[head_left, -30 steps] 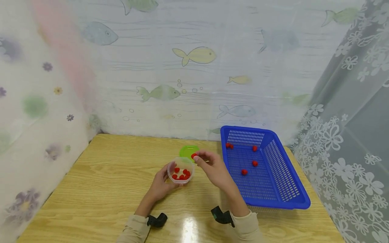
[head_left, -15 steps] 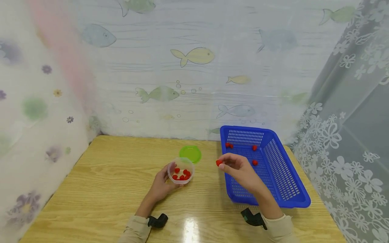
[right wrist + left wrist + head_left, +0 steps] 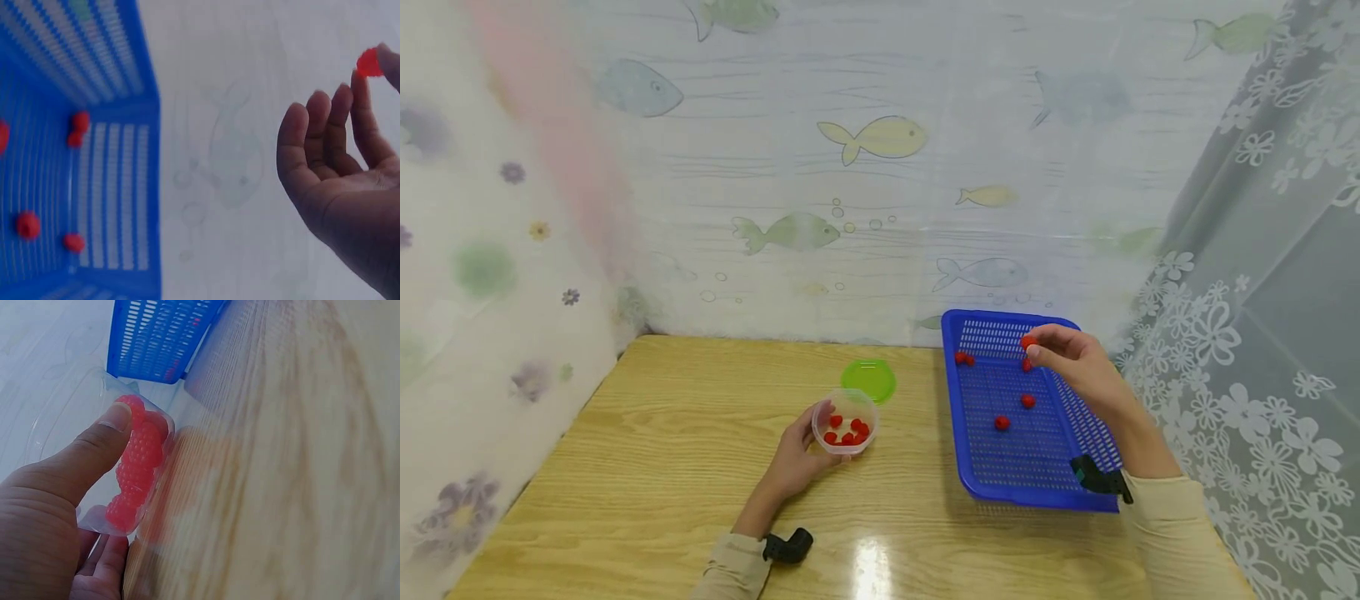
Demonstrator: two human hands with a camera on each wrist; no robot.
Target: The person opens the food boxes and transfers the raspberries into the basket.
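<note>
My left hand (image 3: 797, 458) grips a clear plastic tub (image 3: 825, 442) on the table, thumb on its near side in the left wrist view. Several red raspberries (image 3: 139, 465) lie in the bottom of the tub. Over the far part of the blue basket (image 3: 962, 450), my right hand (image 3: 1086, 375) pinches one raspberry (image 3: 370, 62) between thumb and index finger, the other fingers loosely bent. Below it, several raspberries (image 3: 1002, 423) lie spread on the basket floor, two of them together in the far left corner.
A green lid (image 3: 868, 381) lies flat on the wooden table (image 3: 662, 442) just behind the tub. The perforated basket has raised walls and stands at the right. A curtain with fish prints (image 3: 880, 208) hangs behind the table, and a lace-patterned curtain (image 3: 1247, 417) at the right.
From above the tub and lid, my right hand has moved right and away from me to over the basket, holding the raspberry throughout. My left hand and the tub have stayed put.
</note>
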